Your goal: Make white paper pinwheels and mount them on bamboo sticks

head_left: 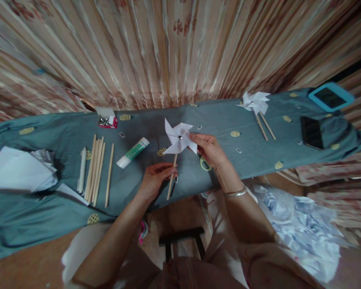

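Note:
In front of me I hold up a white paper pinwheel (177, 134) with a shiny pin at its centre, fixed on a thin wooden stick (171, 180). My left hand (156, 180) pinches that stick below the blades. My right hand (209, 149) has thumb and fingers closed on the blade at the right side. Below the right hand, scissors with a yellow-green handle (205, 163) show partly; the hand hides the rest. A green and white glue stick (132, 152) lies to the left of the pinwheel.
Several wooden sticks (94, 172), a stack of paper (21, 170) and an open pin box (107, 119) lie on the left of the cloth-covered table. More pinwheels (255, 102), a phone (312, 132) and a blue-framed tablet (331, 96) are on the right. A plastic bag (301, 228) sits below right.

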The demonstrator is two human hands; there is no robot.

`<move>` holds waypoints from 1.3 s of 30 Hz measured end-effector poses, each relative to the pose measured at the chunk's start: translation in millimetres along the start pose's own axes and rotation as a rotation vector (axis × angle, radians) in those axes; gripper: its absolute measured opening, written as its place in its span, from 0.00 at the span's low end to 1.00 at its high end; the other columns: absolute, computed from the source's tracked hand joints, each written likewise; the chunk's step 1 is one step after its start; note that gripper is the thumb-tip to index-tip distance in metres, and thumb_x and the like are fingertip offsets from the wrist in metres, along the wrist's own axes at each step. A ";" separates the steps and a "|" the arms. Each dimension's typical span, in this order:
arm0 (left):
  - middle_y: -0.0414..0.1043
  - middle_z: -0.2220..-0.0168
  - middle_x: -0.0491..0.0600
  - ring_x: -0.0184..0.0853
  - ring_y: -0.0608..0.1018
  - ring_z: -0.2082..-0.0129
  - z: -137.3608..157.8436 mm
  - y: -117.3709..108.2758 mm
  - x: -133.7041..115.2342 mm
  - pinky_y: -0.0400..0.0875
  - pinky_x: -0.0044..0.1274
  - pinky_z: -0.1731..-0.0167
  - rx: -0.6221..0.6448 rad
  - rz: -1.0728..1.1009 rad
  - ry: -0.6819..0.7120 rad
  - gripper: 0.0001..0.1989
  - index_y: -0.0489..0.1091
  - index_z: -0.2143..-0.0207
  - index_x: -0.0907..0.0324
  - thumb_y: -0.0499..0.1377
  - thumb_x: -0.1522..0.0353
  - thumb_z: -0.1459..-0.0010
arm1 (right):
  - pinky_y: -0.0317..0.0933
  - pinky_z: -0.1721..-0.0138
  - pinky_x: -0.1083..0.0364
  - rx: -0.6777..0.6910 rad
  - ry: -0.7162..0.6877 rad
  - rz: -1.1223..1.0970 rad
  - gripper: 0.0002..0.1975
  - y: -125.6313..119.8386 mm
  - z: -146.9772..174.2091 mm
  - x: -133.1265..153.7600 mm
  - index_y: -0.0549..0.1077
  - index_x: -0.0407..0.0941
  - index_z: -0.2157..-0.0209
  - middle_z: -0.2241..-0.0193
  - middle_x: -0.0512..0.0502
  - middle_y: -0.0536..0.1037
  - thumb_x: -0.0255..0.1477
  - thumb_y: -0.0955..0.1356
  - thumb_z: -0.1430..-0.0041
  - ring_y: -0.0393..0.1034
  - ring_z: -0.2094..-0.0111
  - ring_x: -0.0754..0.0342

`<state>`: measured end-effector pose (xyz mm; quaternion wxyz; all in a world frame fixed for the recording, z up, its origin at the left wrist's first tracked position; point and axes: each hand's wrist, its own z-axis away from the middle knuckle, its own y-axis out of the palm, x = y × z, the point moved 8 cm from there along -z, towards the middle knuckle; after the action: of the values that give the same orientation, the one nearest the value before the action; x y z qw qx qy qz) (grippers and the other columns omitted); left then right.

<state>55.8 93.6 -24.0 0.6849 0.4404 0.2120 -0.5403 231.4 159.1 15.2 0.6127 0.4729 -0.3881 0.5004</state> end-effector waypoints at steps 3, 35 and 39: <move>0.79 0.76 0.49 0.30 0.79 0.77 0.3 0.4 -0.4 0.74 0.20 0.71 0.000 -0.001 0.003 0.20 0.81 0.73 0.62 0.78 0.62 0.71 | 0.50 0.78 0.59 -0.004 0.019 -0.032 0.24 1.5 1.1 -0.3 0.75 0.45 0.83 0.83 0.55 0.72 0.50 0.80 0.67 0.58 0.80 0.62; 0.80 0.75 0.48 0.29 0.79 0.77 -1.3 -2.7 -1.9 0.75 0.20 0.71 -0.047 0.051 0.029 0.23 0.80 0.73 0.62 0.79 0.61 0.73 | 0.57 0.78 0.60 0.005 0.037 0.036 0.24 9.3 6.6 -5.4 0.78 0.44 0.80 0.83 0.54 0.74 0.51 0.79 0.67 0.60 0.80 0.63; 0.79 0.75 0.47 0.29 0.79 0.77 -0.3 -1.9 -2.4 0.75 0.21 0.70 -0.047 0.038 0.021 0.23 0.80 0.72 0.62 0.79 0.61 0.72 | 0.56 0.79 0.59 0.034 0.020 0.063 0.24 11.9 6.6 -6.2 0.77 0.45 0.82 0.84 0.53 0.72 0.52 0.78 0.63 0.60 0.81 0.62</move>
<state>53.4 95.2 -23.0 0.7029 0.4339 0.2233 -0.5175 218.5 151.8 13.3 0.5924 0.4657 -0.3881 0.5306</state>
